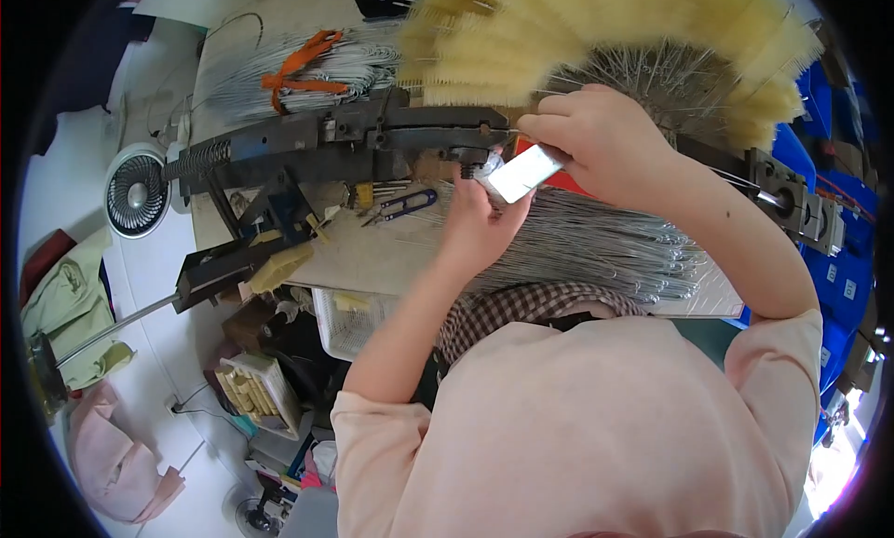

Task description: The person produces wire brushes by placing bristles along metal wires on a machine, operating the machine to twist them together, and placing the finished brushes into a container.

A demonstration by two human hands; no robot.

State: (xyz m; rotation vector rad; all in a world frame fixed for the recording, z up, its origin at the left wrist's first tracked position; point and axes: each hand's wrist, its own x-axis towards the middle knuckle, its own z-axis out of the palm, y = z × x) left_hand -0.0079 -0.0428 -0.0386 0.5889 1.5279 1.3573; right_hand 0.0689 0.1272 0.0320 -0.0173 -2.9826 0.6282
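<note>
A long dark metal machine arm (345,137) runs across the bench and ends in a slotted jaw. Right at the jaw's tip, my right hand (601,147) is closed in a pinch; whatever lies between its fingertips is hidden. Below the jaw, beside a dark bolt (468,163), my left hand (480,226) is closed around the lower end of a shiny silver rectangular block (526,173). The block slants between both hands, its upper end close under the right fingers. A red surface (563,183) shows partly behind it.
Straight metal wires (605,245) lie in front of me; another wire bundle with an orange tie (303,72) sits farther back. Yellow bristle brushes (605,21) fan out at the far right. Blue-handled snips (400,205) rest on the bench. A fan (138,191) stands left.
</note>
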